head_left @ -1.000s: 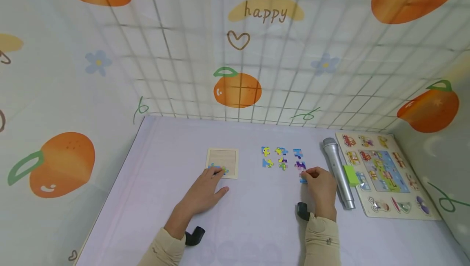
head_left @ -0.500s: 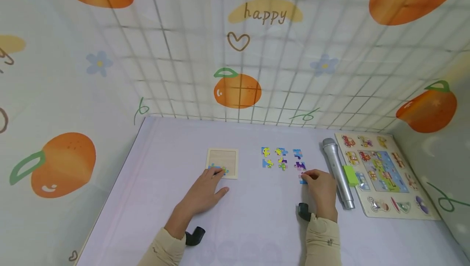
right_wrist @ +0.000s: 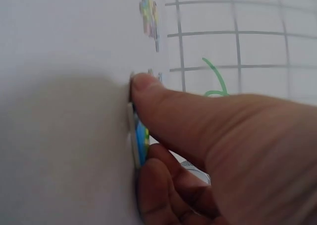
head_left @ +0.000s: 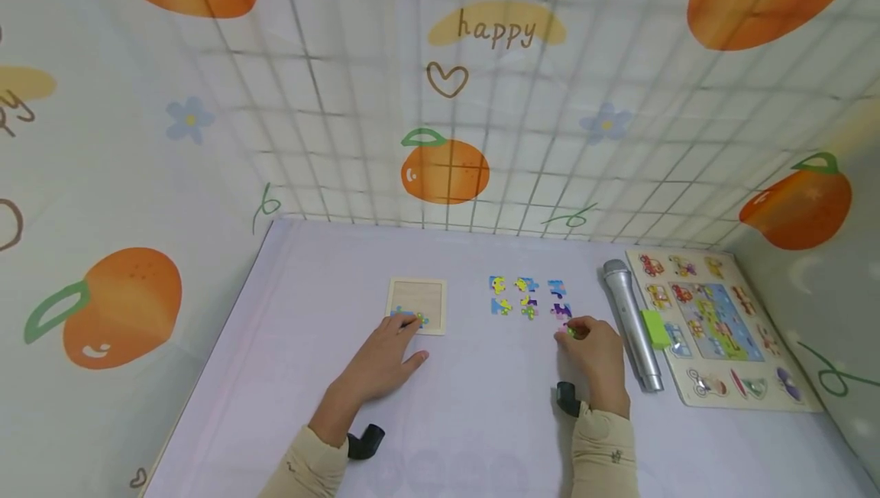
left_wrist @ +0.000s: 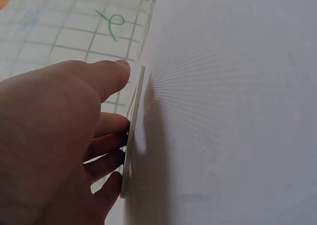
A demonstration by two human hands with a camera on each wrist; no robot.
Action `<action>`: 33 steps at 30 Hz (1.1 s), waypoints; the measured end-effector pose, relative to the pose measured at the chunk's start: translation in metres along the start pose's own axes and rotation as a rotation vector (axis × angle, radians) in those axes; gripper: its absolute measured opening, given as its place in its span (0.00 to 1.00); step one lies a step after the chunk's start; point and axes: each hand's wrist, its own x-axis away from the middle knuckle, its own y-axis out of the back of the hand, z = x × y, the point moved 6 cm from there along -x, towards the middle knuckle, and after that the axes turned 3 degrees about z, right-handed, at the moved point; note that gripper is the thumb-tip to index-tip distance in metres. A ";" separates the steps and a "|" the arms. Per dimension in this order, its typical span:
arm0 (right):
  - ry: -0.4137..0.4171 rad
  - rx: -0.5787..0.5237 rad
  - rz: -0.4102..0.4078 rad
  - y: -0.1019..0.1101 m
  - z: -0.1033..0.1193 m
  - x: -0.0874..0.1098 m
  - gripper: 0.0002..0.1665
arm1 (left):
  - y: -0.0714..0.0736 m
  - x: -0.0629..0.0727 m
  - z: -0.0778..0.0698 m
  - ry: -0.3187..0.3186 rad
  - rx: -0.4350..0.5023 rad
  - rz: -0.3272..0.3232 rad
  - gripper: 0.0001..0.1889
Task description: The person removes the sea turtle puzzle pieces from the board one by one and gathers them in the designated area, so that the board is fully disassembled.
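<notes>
My left hand (head_left: 380, 355) rests its fingertips on the near part of a small square wooden puzzle tray (head_left: 444, 307). Blue and green jigsaw pieces (head_left: 422, 320) lie there, partly covered by the fingers. In the left wrist view the fingers touch the tray's edge (left_wrist: 132, 140), thumb apart from it. To the right, my right hand (head_left: 596, 353) pinches a jigsaw piece (right_wrist: 141, 140) between thumb and fingers, close to the table; its blue and yellow face shows in the right wrist view. Just beyond this hand lies a purple piece (head_left: 561, 310).
Several loose jigsaw pieces (head_left: 528, 284) lie in rows between the hands. A silver microphone (head_left: 632, 322) lies right of my right hand, beside a green block (head_left: 656, 329) and a large wooden picture board (head_left: 777, 397). Patterned cloth walls (head_left: 330, 177) border the table.
My right fingers have closed on the jigsaw piece nearest them and turned it slightly, so its blue part no longer shows below the fingertips. The left hand stays put.
</notes>
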 end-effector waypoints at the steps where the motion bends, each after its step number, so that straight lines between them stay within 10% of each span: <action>1: -0.001 0.003 -0.002 0.000 0.000 0.000 0.24 | 0.000 0.000 0.000 -0.002 0.003 -0.002 0.34; 18: 0.013 -0.026 -0.052 0.007 0.009 0.006 0.24 | -0.003 0.001 0.002 0.007 -0.164 -0.038 0.32; 33: 0.247 -0.029 -0.018 -0.040 0.085 0.013 0.18 | 0.002 0.008 0.013 0.111 0.051 0.093 0.41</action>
